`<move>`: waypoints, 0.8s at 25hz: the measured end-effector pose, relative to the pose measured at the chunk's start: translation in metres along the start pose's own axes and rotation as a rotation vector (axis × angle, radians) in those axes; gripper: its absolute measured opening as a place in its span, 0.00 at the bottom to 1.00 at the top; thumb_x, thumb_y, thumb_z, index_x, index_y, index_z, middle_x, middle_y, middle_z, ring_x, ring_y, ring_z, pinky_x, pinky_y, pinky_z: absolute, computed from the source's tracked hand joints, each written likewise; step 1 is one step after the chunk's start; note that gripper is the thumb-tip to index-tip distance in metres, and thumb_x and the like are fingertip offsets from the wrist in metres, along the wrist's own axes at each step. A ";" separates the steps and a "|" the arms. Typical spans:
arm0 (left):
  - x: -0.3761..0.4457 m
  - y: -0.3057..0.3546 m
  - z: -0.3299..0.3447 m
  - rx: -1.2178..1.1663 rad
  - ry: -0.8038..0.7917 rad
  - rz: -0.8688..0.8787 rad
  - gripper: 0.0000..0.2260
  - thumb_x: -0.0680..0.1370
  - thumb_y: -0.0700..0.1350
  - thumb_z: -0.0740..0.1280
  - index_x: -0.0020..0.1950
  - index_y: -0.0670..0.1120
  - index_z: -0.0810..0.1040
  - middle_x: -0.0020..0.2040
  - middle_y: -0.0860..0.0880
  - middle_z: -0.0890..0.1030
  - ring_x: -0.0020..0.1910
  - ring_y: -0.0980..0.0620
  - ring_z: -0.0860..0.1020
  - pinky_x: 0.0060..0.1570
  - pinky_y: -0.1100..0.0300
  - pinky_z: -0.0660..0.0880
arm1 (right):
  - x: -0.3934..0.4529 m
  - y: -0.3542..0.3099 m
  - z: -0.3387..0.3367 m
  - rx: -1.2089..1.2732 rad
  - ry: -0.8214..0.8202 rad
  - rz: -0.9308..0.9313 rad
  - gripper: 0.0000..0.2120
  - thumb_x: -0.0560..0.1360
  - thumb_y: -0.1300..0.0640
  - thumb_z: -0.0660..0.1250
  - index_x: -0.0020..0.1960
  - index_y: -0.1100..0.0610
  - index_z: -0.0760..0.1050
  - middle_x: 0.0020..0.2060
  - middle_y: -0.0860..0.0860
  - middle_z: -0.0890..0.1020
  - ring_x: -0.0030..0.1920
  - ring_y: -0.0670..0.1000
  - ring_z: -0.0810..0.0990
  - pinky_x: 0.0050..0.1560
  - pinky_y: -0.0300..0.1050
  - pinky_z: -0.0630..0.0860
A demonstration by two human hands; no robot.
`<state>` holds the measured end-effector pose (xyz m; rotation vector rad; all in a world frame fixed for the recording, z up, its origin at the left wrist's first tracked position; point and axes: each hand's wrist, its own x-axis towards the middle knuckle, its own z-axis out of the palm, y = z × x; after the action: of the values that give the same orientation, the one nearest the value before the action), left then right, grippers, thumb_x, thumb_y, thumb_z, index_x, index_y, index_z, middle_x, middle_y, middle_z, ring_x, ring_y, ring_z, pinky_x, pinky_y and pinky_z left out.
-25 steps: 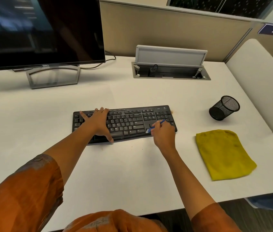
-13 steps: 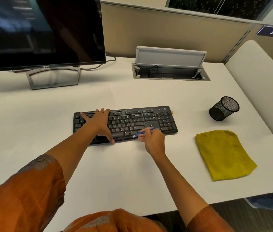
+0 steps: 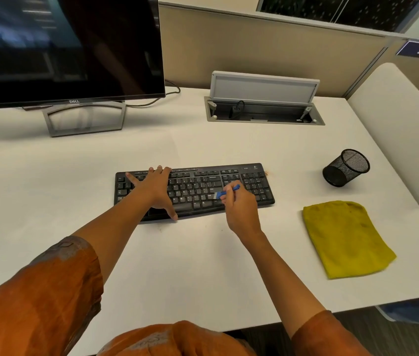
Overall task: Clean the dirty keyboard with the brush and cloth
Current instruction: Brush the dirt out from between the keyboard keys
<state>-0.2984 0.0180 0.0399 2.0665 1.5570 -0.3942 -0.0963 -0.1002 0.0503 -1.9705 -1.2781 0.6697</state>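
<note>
A black keyboard (image 3: 198,187) lies flat in the middle of the white desk. My left hand (image 3: 155,187) rests spread on its left half, fingers straight, thumb at the front edge. My right hand (image 3: 239,208) grips a small blue brush (image 3: 225,192) whose bristle end touches the keys to the left of the arrow keys. A folded yellow cloth (image 3: 344,238) lies on the desk to the right of the keyboard, untouched. A few brown crumbs (image 3: 266,172) sit at the keyboard's far right corner.
A black mesh pen cup (image 3: 346,167) lies on its side at the right. A monitor (image 3: 64,47) on a grey stand occupies the back left. An open cable hatch (image 3: 263,114) sits at the back. A white partition (image 3: 403,129) borders the desk's right edge.
My right hand swept the brush left along the front rows, then came back right and up to the keys beside the arrow block. My left hand stayed in place.
</note>
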 end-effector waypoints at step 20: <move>0.000 0.002 -0.003 0.052 -0.002 -0.007 0.67 0.57 0.62 0.85 0.83 0.48 0.48 0.83 0.47 0.55 0.83 0.43 0.48 0.67 0.18 0.38 | -0.004 -0.011 0.020 -0.301 -0.206 -0.181 0.16 0.85 0.53 0.53 0.48 0.61 0.73 0.36 0.53 0.79 0.33 0.50 0.75 0.31 0.43 0.68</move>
<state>-0.2967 0.0193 0.0423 2.1004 1.5684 -0.4436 -0.1183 -0.0955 0.0461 -2.0260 -1.7464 0.6322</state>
